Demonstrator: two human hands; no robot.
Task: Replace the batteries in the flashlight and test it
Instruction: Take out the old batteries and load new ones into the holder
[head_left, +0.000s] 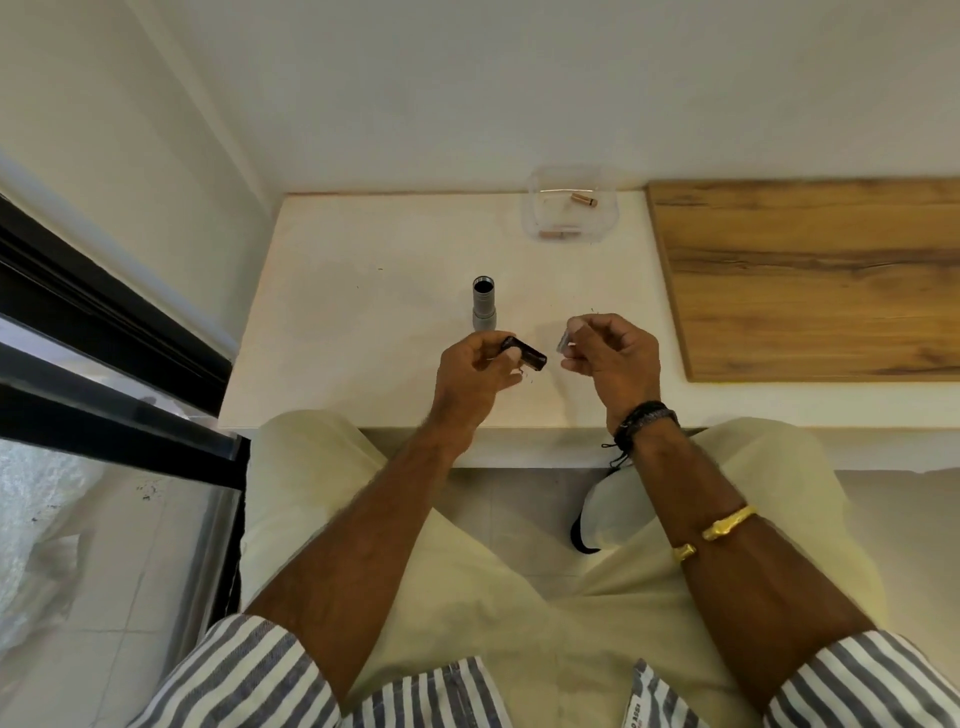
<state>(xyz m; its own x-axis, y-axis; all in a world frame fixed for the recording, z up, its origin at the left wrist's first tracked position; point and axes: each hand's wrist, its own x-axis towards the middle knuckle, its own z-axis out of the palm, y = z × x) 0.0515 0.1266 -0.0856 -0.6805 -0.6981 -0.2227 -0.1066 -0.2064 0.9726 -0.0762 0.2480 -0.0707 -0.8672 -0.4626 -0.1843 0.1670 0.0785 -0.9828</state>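
A grey flashlight body (483, 305) stands upright on the white table (363, 312) with its open end facing up. My left hand (475, 376) pinches a black battery holder (525, 354) just in front of the flashlight, held level above the table. My right hand (613, 356) holds a small grey cap-like piece (565, 341) between thumb and fingers, a short gap to the right of the holder. The two held parts do not touch.
A clear plastic container (571, 208) at the back of the table holds a couple of copper-coloured batteries (584, 200). A wooden board (810, 275) covers the right side. A dark window frame (104, 338) runs along the left. My lap is below the table edge.
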